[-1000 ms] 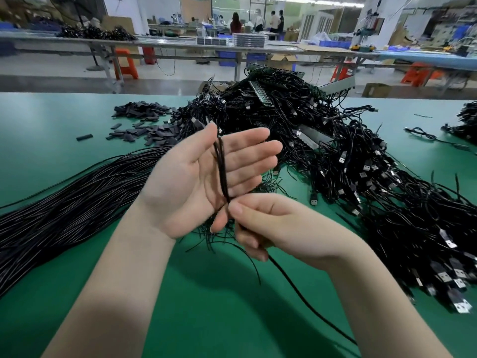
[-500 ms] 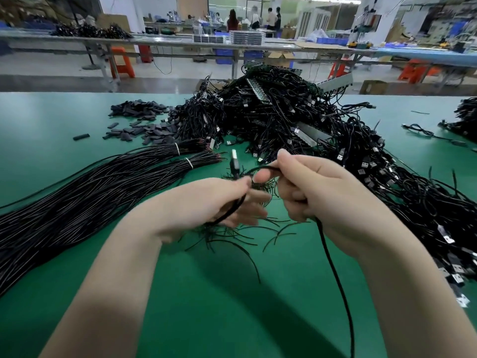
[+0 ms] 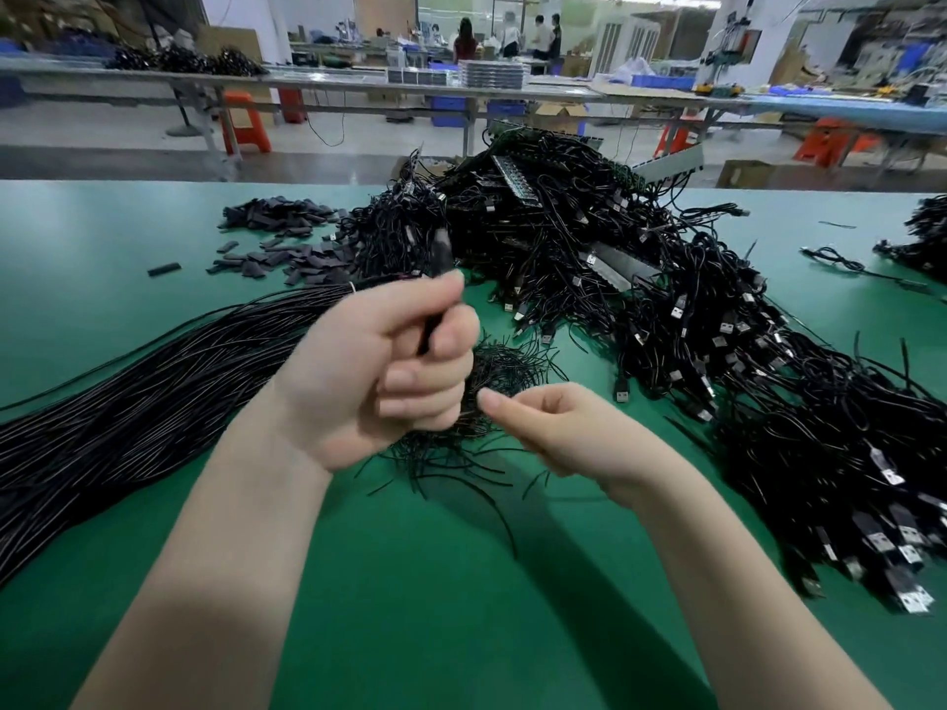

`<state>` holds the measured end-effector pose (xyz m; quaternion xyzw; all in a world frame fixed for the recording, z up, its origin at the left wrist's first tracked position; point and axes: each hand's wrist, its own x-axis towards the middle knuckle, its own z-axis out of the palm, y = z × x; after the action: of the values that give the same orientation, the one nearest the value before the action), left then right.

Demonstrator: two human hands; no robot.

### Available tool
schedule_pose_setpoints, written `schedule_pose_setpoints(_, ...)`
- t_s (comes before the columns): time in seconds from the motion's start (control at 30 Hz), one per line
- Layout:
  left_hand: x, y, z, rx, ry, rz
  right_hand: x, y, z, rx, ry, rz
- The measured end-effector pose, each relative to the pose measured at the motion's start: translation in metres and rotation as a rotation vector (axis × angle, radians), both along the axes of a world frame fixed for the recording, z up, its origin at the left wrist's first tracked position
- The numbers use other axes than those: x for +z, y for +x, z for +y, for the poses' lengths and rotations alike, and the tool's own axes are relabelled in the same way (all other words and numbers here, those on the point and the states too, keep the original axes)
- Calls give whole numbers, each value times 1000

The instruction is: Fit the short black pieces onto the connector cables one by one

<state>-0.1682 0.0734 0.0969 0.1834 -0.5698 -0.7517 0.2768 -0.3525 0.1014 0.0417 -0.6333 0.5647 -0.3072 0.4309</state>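
My left hand (image 3: 379, 371) is a fist around one black connector cable (image 3: 438, 269), whose blurred upper end sticks up past my thumb. My right hand (image 3: 558, 427) hovers just to the right of it, fingers loosely curled, with nothing visible in them. A heap of short black pieces (image 3: 276, 238) lies at the back left of the green table (image 3: 102, 238). A big tangle of black connector cables (image 3: 640, 310) with USB plugs fills the middle and right. A straight bundle of cables (image 3: 128, 412) runs off to the left.
A small nest of thin black wire offcuts (image 3: 492, 371) lies under my hands. A loose cable (image 3: 840, 258) and another cable pile (image 3: 922, 233) sit at the far right. Beyond the table edge are workbenches, orange stools and people far back.
My right hand let go of the cable and dropped lower right. My left hand closed into a fist on the cable and lifted it, its end now pointing up.
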Motion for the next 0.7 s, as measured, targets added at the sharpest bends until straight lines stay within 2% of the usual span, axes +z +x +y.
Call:
schedule_pose_setpoints(0.13,-18,-13,-5,27,-303,-587,12,-14,0,-199,-179,-8)
schedule_pose_setpoints(0.2,-23,-21,-4,61,-311,-660,21,-11,4,-257,-322,24)
schedule_pose_setpoints(0.27,-26,-25,-5,146,-246,-527,30,-4,10,-282,-464,61)
schedule_pose_setpoints(0.33,-28,-25,-8,266,-187,-397,37,0,15,-278,-505,49)
schedule_pose_setpoints(0.47,-24,-27,-9,480,-122,-212,44,5,23,-100,-358,-150)
schedule_pose_setpoints(0.6,-17,-28,-6,428,59,94,33,19,21,58,-209,-242)
schedule_pose_setpoints(0.7,-12,-26,-3,376,142,239,25,20,16,121,-58,-304)
